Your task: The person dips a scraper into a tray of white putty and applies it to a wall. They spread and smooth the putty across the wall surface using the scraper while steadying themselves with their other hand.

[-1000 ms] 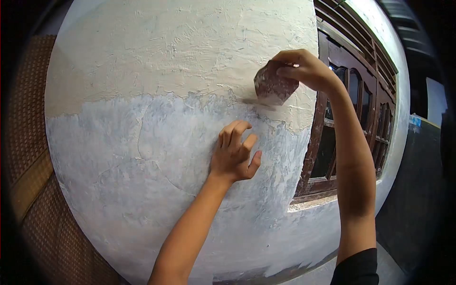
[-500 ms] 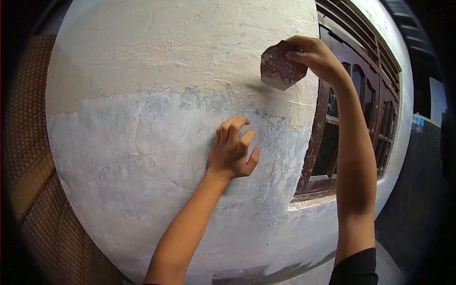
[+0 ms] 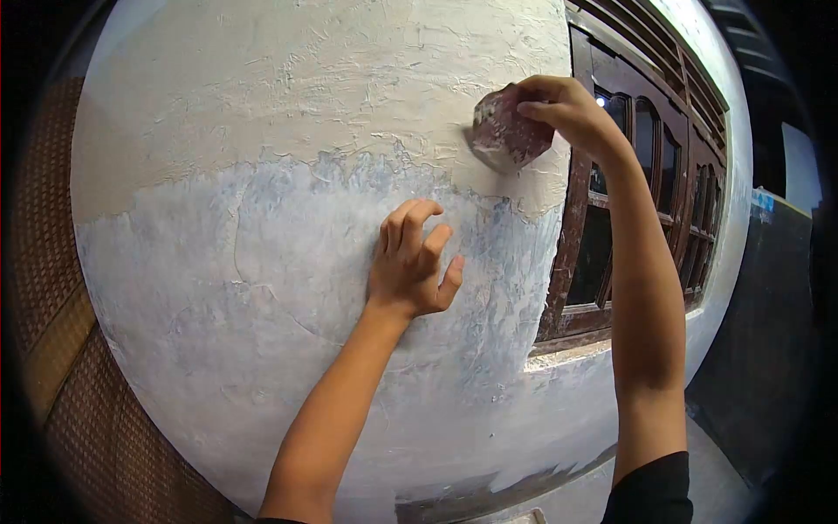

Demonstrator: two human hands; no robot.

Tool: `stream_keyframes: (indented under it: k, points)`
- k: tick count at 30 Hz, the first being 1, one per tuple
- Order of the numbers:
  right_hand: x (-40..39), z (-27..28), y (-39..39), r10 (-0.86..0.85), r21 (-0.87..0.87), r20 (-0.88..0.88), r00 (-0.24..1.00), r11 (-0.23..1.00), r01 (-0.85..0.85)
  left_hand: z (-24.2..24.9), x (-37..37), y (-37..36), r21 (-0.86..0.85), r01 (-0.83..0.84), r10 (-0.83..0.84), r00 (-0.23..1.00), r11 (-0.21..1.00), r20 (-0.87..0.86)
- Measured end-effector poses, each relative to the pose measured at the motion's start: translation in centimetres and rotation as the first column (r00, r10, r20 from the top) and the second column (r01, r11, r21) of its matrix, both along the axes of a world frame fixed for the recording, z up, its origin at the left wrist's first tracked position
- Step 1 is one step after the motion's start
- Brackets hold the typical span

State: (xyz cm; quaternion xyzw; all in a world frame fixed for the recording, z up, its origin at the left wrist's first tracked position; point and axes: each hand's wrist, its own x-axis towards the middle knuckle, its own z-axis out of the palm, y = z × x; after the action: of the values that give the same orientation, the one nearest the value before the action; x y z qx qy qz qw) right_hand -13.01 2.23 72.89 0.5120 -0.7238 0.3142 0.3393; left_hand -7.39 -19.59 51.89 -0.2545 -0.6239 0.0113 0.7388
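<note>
Lowered slightly since before, the right hand [image 3: 566,112] grips a reddish scraper [image 3: 504,135] against the plastered wall [image 3: 288,131], at one o'clock from the left hand [image 3: 408,262], whose curled, empty fingers rest there.

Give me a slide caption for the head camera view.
Right hand presses a scraper to the wall; left hand braces below, beside a window.

The rough plastered wall [image 3: 288,227] is cream above and mottled blue-grey below; the reddish-brown sanding pad [image 3: 504,135] carries white flecks; the wooden window frame [image 3: 576,236] is dark brown.
</note>
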Motion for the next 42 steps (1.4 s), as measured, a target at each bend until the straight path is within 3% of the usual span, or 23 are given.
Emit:
stream_keyframes:
  k: [1, 4, 6, 8, 10, 13, 16, 17, 18, 21, 23, 28, 30, 32, 34, 36, 38, 39, 42]
  points:
    - [-0.5, 0.2, 0.3, 0.01, -0.065, -0.076, 0.997, 0.998, -0.015, 0.0, 0.0, -0.1, 0.0, 0.0, 0.0, 1.0, 1.0, -0.005]
    - [-0.4, -0.2, 0.5, 0.134, -0.178, -0.032, 0.99, 0.974, -0.138, 0.0, -0.1, 0.0, 0.002, 0.001, -0.001, 1.0, 1.0, -0.007]
    - [-0.5, -1.0, 0.0, 0.115, -0.188, -0.093, 0.989, 0.973, -0.131, 0.1, 0.0, 0.0, 0.006, 0.003, -0.003, 1.0, 1.0, -0.001]
    - [-1.1, -0.7, 0.0, 0.104, -0.051, -0.027, 0.994, 0.993, -0.106, 0.1, -0.1, -0.1, 0.005, 0.008, -0.008, 1.0, 1.0, 0.008]
    - [-1.8, -0.2, 1.3, 0.066, -0.125, -0.074, 0.995, 0.989, -0.074, 0.1, -0.1, -0.1, -0.001, 0.0, 0.0, 1.0, 1.0, -0.008]
    - [-1.5, -0.9, 3.6, 0.112, -0.261, 0.062, 0.992, 0.961, -0.092, 0.2, -0.1, -0.1, -0.006, 0.008, -0.008, 1.0, 1.0, -0.004]
    - [-2.0, -2.3, 4.3, 0.201, -0.216, 0.13, 0.971, 0.961, -0.17, 0.0, 0.1, 0.0, -0.01, 0.005, -0.005, 1.0, 1.0, 0.011]
    - [-2.2, -2.8, 4.5, 0.088, -0.183, 0.086, 0.992, 0.981, -0.071, 0.1, 0.1, 0.0, -0.011, 0.0, 0.0, 1.0, 1.0, 0.015]
    - [-2.8, -3.1, 4.8, 0.07, -0.161, 0.161, 0.985, 0.986, -0.043, 0.2, 0.1, 0.0, -0.018, 0.005, -0.005, 1.0, 1.0, 0.012]
    - [-4.3, -3.8, 6.1, -0.014, -0.223, 0.086, 0.996, 0.974, 0.033, 0.1, 0.2, 0.1, -0.012, -0.019, 0.02, 0.999, 1.0, 0.031]
    - [-4.5, -4.8, 6.9, 0.241, -0.445, 0.233, 0.942, 0.888, -0.117, 0.1, 0.2, 0.1, -0.017, -0.014, 0.015, 0.999, 1.0, 0.035]
    - [-4.5, -6.8, 5.9, 0.265, -0.384, 0.303, 0.915, 0.913, -0.137, 0.1, 0.2, 0.2, -0.016, -0.027, 0.028, 0.999, 0.999, 0.042]
    - [-4.7, -7.4, 6.1, 0.233, -0.498, 0.308, 0.922, 0.866, -0.053, 0.1, 0.2, 0.1, -0.02, -0.033, 0.033, 0.999, 0.999, 0.039]
    - [-5.9, -8.0, 7.4, 0.317, -0.492, 0.307, 0.897, 0.86, -0.136, 0.1, 0.2, 0.1, -0.021, -0.033, 0.034, 0.999, 0.999, 0.038]
    - [-4.8, -9.1, 7.7, 0.422, -0.623, 0.314, 0.851, 0.768, -0.151, 0.1, 0.1, 0.1, -0.019, -0.028, 0.029, 0.999, 0.999, 0.044]
    - [-5.6, -10.0, 7.9, 0.415, -0.562, 0.342, 0.843, 0.81, -0.171, 0.1, 0.1, 0.2, -0.018, -0.02, 0.021, 0.999, 1.0, 0.047]
    - [-5.0, -11.2, 6.4, 0.54, -0.593, 0.297, 0.787, 0.75, -0.291, 0.1, 0.3, 0.2, -0.02, -0.034, 0.034, 0.998, 0.999, 0.045]
    - [-4.5, -11.4, 6.1, 0.473, -0.545, 0.343, 0.812, 0.804, -0.239, 0.2, 0.3, 0.2, -0.024, -0.033, 0.034, 0.998, 0.999, 0.044]
    - [-5.1, -12.0, 5.7, 0.517, -0.57, 0.328, 0.791, 0.776, -0.271, 0.2, 0.3, 0.3, -0.026, -0.04, 0.041, 0.998, 0.999, 0.04]
